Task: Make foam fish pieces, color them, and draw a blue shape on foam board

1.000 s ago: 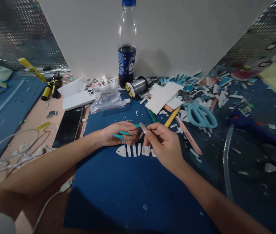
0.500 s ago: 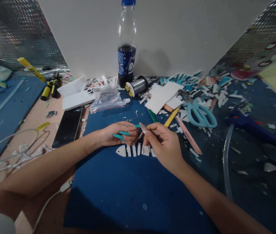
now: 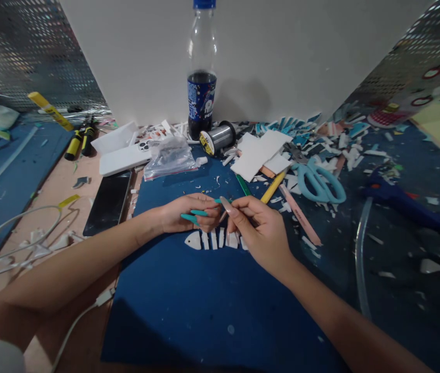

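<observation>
My left hand (image 3: 194, 211) is closed, fingers curled in; long teal pointed shapes that look like fingernails stick out of it. My right hand (image 3: 261, 228) meets it with thumb and fingers pinched together. Whatever small thing lies between the fingertips is hidden. Just below them, on the dark blue mat (image 3: 212, 300), lies a row of white fish-shaped pieces: a head (image 3: 193, 240) with an eye hole, narrow strips (image 3: 214, 239) and a wider piece (image 3: 232, 240), partly covered by my right hand.
Behind the hands stand a cola bottle (image 3: 202, 98) and a wire spool (image 3: 220, 138). Light blue scissors (image 3: 319, 184), a pink stick (image 3: 301, 215) and white offcuts (image 3: 261, 153) lie to the right. A phone (image 3: 108, 203), cables (image 3: 76, 326) and pliers (image 3: 81, 141) are at left.
My right thumb has shifted slightly left and up at the pinch, covering more of the teal tip. The rest looks the same.
</observation>
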{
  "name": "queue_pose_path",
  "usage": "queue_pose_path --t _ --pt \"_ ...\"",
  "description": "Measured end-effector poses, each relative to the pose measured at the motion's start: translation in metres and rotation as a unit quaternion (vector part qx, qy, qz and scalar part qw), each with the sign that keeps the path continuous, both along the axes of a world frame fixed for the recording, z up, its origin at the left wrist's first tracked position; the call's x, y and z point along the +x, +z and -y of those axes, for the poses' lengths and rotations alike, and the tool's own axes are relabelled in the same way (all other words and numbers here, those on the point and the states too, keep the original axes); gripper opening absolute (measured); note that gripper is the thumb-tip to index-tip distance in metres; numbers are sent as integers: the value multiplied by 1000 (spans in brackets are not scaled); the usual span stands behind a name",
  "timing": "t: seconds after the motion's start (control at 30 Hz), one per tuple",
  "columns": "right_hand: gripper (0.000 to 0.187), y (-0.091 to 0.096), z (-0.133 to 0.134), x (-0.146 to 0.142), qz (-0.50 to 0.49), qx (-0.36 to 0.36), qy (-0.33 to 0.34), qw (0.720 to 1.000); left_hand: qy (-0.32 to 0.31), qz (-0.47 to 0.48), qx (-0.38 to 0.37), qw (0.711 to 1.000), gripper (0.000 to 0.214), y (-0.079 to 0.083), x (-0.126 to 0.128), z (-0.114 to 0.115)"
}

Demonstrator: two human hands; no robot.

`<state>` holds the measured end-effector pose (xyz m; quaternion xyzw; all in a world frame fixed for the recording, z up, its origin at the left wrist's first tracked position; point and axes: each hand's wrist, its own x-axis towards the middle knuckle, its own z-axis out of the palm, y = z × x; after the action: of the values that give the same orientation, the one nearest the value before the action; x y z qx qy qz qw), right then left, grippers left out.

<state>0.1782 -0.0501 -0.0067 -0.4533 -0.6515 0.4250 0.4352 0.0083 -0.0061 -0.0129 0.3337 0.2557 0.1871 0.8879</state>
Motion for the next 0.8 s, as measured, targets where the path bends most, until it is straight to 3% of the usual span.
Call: queue_pose_path --t 0.53,0.8 --pt "19 0 2 -1 20 1 11 1000 -6 -20 18 1000 33 4 1 0" --pt "20 3 3 -4 -10 -11 8 1000 24 -74 23 997 27 14 5 1"
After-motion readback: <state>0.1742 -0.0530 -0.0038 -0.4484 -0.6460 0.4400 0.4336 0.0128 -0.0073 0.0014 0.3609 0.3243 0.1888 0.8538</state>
